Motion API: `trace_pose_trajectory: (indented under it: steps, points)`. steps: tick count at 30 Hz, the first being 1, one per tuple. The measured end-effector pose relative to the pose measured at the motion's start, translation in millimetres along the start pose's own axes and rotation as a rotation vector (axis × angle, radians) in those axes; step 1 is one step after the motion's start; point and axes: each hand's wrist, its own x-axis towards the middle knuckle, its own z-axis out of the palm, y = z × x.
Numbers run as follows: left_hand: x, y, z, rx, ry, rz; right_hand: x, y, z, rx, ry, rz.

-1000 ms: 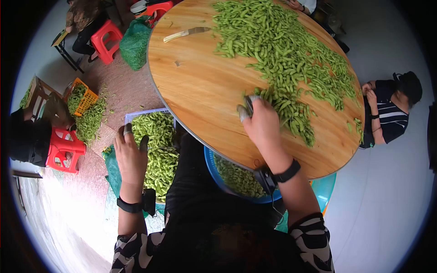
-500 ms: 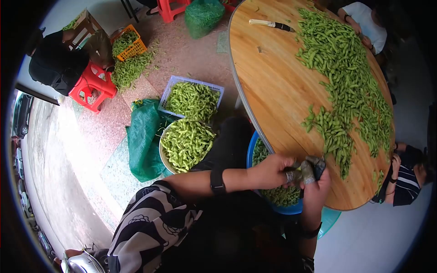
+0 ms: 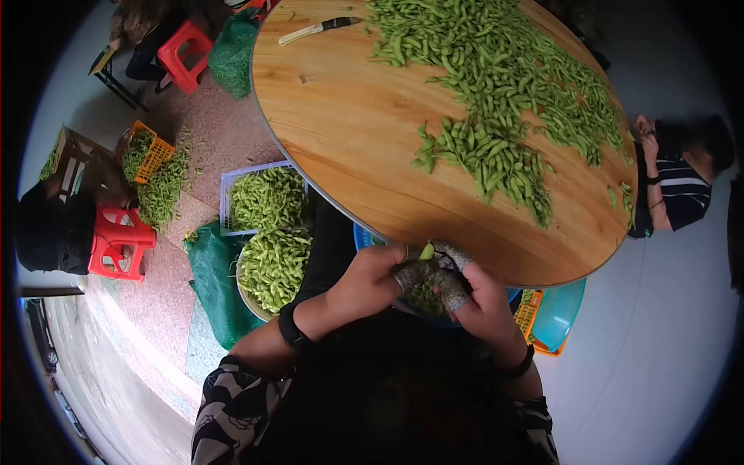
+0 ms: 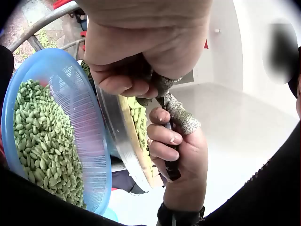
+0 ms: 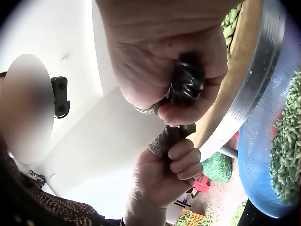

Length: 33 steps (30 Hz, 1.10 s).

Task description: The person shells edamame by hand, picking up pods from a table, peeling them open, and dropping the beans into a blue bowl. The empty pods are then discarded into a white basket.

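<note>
My left hand (image 3: 368,277) pinches a green soybean pod (image 3: 427,251) between thumb and fingers, over the blue basket at the table's edge. My right hand (image 3: 487,298) meets it there, fingertips close against the left ones. Its fingers curl round a tool with a black handle (image 4: 172,169), which also shows in the right wrist view as a shiny black grip (image 5: 188,82); its working end is hidden between the hands. Grey, worn tape covers thumbs and some fingers, such as the right thumb (image 4: 182,115). Below, the blue basket (image 4: 104,160) holds many shelled beans (image 4: 44,146).
A large round wooden table (image 3: 349,139) carries a heap of soybean pods (image 3: 496,85) and a knife (image 3: 310,31). To the left stand a pale crate (image 3: 226,205) and a bowl (image 3: 245,291) of pods, beside a green mesh bag (image 3: 217,287). Other people sit around.
My right hand has come back from the pods on the table, and my left from above the crate. Both joined at the table's edge, now over the basket. The head view swung and returned.
</note>
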Motion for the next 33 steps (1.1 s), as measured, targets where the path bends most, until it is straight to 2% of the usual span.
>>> trace_pose_trajectory:
  steps: [1, 3, 4, 6, 7, 9, 10, 12, 13, 15, 17, 19, 20, 21, 22, 23, 25, 27, 29, 30, 32, 33]
  points:
    - [0.8, 0.9, 1.2, 0.003, -0.017, -0.003, -0.7, 0.5, -1.7, 0.007, 0.016, 0.003]
    - [1.8, 2.1, 5.2, 0.061, 0.035, 0.065, -2.1, 3.6, -5.4, -0.072, -0.008, -0.13]
    - [0.6, 4.6, 6.3, 0.056, 0.016, 0.051, -4.9, 5.3, -6.1, -0.062, 0.006, -0.114]
    - [3.1, 14.4, 6.0, 0.621, 0.044, 0.267, -6.9, 6.2, -9.5, -0.064, -0.011, -0.092]
    - [5.1, 18.3, 8.1, 0.62, 0.038, 0.269, -7.0, 6.8, -11.7, -0.063, -0.005, -0.089]
    - [8.1, 23.9, 13.2, 0.904, 0.071, 0.459, -8.1, 7.3, -16.0, 0.02, -0.045, -0.03]
    - [9.9, 21.6, 12.8, 0.902, 0.073, 0.461, -9.3, 6.4, -17.3, 0.017, -0.045, -0.031]
    - [14.1, 16.7, 6.4, 0.703, -0.029, 0.475, -11.8, 5.5, -18.9, 0.445, -0.093, 0.296]
    - [14.5, 20.1, 2.9, 0.704, -0.027, 0.474, -13.1, 6.9, -21.3, 0.445, -0.095, 0.296]
    - [14.7, 32.7, -2.5, -0.447, -0.326, -0.378, -15.4, 10.7, -27.2, 0.962, -0.312, 0.295]
    - [18.4, 21.3, 2.8, -0.534, -0.375, -0.353, -15.0, 8.5, -30.8, 0.883, -0.273, 0.336]
    - [22.3, 20.8, 15.2, -0.233, -0.156, -0.175, -13.6, 6.2, -31.6, 0.796, -0.23, 0.364]
    - [24.1, 20.2, 14.2, -0.229, -0.157, -0.164, -16.0, 7.4, -28.6, 0.624, -0.168, 0.363]
    - [26.2, 20.1, 10.9, 0.246, -0.104, 0.134, -17.4, 9.5, -27.1, 0.454, -0.104, 0.357]
    - [28.3, 21.3, 8.8, 0.719, -0.042, 0.432, -17.4, 14.1, -27.8, 0.431, -0.112, 0.335]
    - [29.1, 24.5, 9.7, 0.726, -0.038, 0.442, -17.2, 15.4, -29.7, 0.427, -0.111, 0.324]
    - [25.4, 30.9, 14.7, 0.998, -0.046, 0.479, -20.1, 17.7, -31.2, 0.316, -0.1, 0.235]
    - [28.1, 24.2, 19.2, 1.009, -0.028, 0.531, -20.6, 21.3, -30.1, 0.288, -0.055, 0.214]
    - [27.2, 20.2, 27.1, 0.747, 0.045, 0.428, -20.8, 22.3, -29.1, 0.262, -0.004, 0.191]
    - [25.2, 23.9, 28.7, 0.749, 0.046, 0.429, -22.4, 22.7, -28.8, 0.313, -0.003, 0.24]
    - [24.7, 34.0, 29.9, -0.108, -0.114, -0.118, -22.9, 21.2, -33.5, 0.359, 0.005, 0.282]
    - [24.8, 31.0, 26.7, -0.105, -0.122, -0.111, -23.9, 20.5, -37.2, 0.318, -0.046, 0.246]
